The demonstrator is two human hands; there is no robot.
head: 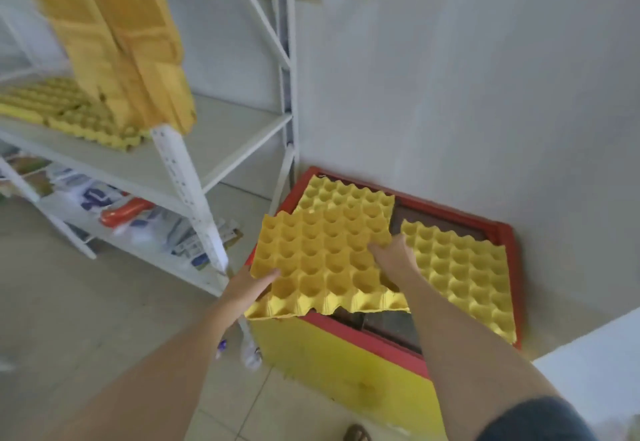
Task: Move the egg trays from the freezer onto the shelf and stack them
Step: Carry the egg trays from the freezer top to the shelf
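Now yellow egg tray between both hands, left hand gripping, right hand too

Both arms out fwd; L hand & R hand each gripping, fingers curled.

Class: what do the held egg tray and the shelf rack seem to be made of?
Egg tray: probably moulded paper pulp, dyed yellow; matte, with ragged edges. Shelf rack: likely white-painted metal; thin upright with a row of punched holes.
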